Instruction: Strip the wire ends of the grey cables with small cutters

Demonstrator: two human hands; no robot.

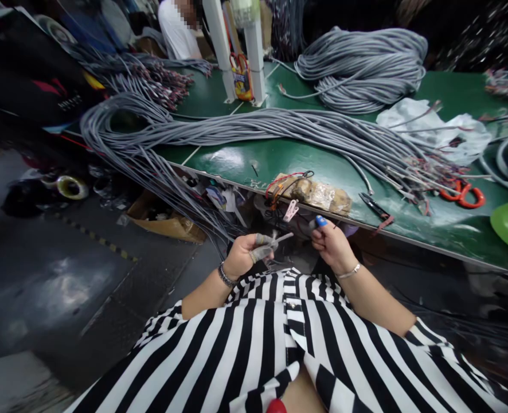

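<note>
My left hand (249, 252), with taped fingertips, is closed in a pinch on the end of a grey cable (280, 238) that points right. My right hand (329, 241) is closed around a small tool with a blue tip (321, 220), held just right of the cable end. Both hands hover in front of my striped top, below the edge of the green table (245, 160). A long bundle of grey cables (280, 129) lies across the table and hangs off its left edge.
Red-handled scissors (462, 194) and black pliers (376, 209) lie on the table to the right, near a taped bundle with red wire (314, 192). A big cable coil (361, 66) sits at the back. A person in white (176, 31) sits beyond. A cardboard box (163, 221) rests on the floor.
</note>
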